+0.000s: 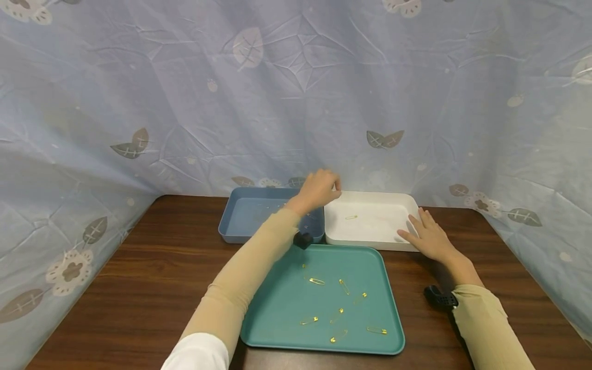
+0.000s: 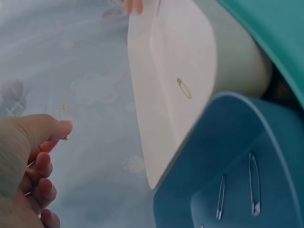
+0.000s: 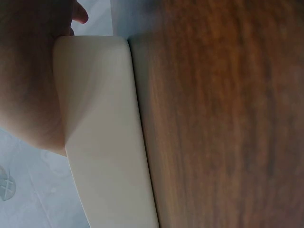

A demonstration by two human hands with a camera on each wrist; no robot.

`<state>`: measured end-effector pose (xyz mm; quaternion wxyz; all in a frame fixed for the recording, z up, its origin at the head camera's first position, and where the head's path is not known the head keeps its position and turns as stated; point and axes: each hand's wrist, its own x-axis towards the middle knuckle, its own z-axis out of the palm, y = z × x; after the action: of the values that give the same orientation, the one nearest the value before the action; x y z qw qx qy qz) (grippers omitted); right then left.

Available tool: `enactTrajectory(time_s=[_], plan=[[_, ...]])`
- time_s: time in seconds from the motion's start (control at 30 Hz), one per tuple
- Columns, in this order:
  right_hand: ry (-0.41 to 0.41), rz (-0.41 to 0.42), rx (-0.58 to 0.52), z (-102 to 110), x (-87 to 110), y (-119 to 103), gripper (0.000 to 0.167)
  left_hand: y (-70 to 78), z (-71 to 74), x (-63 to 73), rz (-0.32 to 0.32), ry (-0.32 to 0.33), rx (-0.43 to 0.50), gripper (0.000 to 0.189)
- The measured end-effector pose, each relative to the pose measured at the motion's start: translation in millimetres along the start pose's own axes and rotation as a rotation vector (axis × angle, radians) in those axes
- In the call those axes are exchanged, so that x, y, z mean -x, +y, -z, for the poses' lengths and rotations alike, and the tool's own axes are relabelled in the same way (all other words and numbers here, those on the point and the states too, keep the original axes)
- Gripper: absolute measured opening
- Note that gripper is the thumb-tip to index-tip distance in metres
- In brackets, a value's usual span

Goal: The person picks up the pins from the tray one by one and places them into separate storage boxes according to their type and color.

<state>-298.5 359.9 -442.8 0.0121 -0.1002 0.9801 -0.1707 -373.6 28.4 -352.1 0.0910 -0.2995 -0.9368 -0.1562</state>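
Observation:
My left hand (image 1: 319,191) is raised over the back, where the blue tray and white tray (image 1: 384,218) meet. Between thumb and index finger it pinches a gold safety pin (image 2: 64,107), clearest in the left wrist view. Another gold safety pin (image 1: 351,217) lies inside the white tray. At that tray's right end, my right hand (image 1: 430,237) rests on the rim with its fingers spread. The right wrist view shows part of this hand (image 3: 31,80) against the tray's outer wall; most fingers are hidden there.
Silver safety pins (image 2: 256,208) lie in the blue tray (image 1: 242,218), left of the white one. In front, a green tray (image 1: 273,313) holds several scattered gold safety pins (image 1: 317,281). All three trays stand on a dark wooden table (image 1: 139,288), with a patterned cloth (image 1: 185,92) behind.

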Motion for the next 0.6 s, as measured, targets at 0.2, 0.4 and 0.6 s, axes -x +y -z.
enactTrajectory(time_s=[0.2, 0.4, 0.6], plan=[[-0.001, 0.003, 0.005, -0.4, 1.0, 0.0, 0.082, 0.5, -8.7, -9.9, 0.083, 0.006, 0.047, 0.013], [0.005, 0.001, 0.005, 0.6, 1.2, -0.2, 0.083, 0.6, -18.9, -16.4, 0.166, 0.016, 0.084, 0.011], [0.003, 0.003, -0.006, 1.2, 0.9, 0.3, 0.082, 0.1, -30.7, -19.3, 0.234, 0.014, 0.068, 0.012]])
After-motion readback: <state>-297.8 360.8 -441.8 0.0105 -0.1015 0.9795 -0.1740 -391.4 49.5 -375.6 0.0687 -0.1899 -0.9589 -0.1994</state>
